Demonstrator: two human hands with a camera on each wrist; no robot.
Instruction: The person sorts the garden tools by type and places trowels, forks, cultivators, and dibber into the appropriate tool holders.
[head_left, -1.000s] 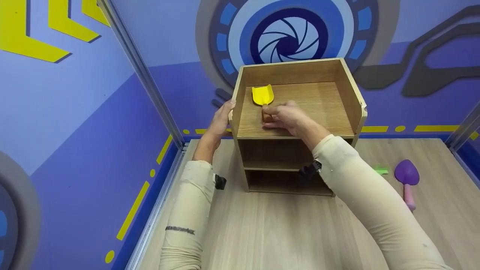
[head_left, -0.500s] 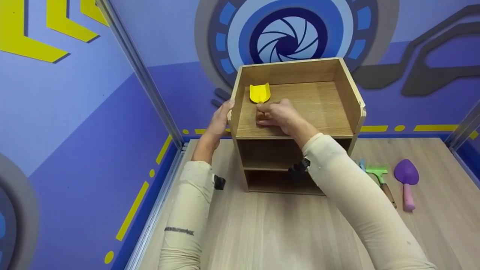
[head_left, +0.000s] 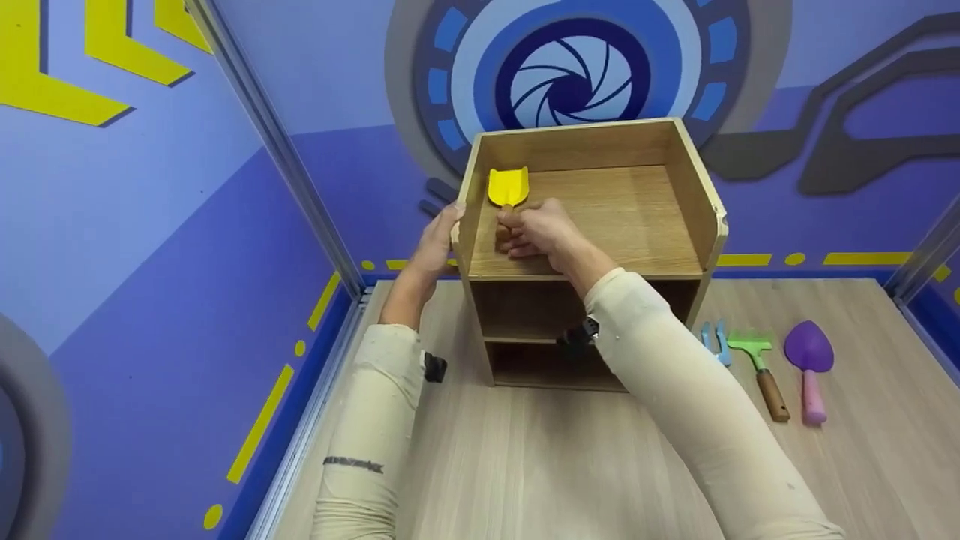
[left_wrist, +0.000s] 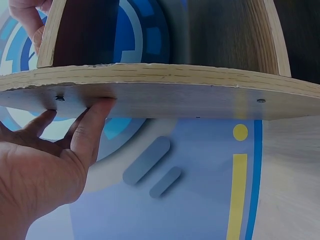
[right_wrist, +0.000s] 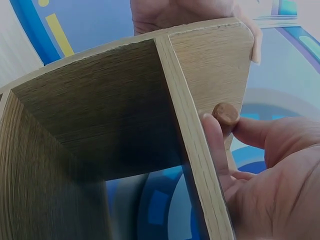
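A small toy shovel with a yellow scoop lies toward the left side of the wooden shelf unit's top tier, scoop toward the back panel. My right hand pinches its brown handle between thumb and fingers, low over the tier; the handle's end shows in the right wrist view. My left hand is at the unit's left side panel. In the left wrist view its fairly straight fingers press on that panel's outer face.
Right of the unit, a blue fork, a green rake with a brown handle and a purple trowel with a pink handle lie on the wood-look tabletop. Two lower shelves face front. Painted walls stand behind and at left.
My right hand has moved left with the shovel, bringing it closer to the left side panel. The right sleeve has uncovered the rake and fork. My left hand stays at the panel.
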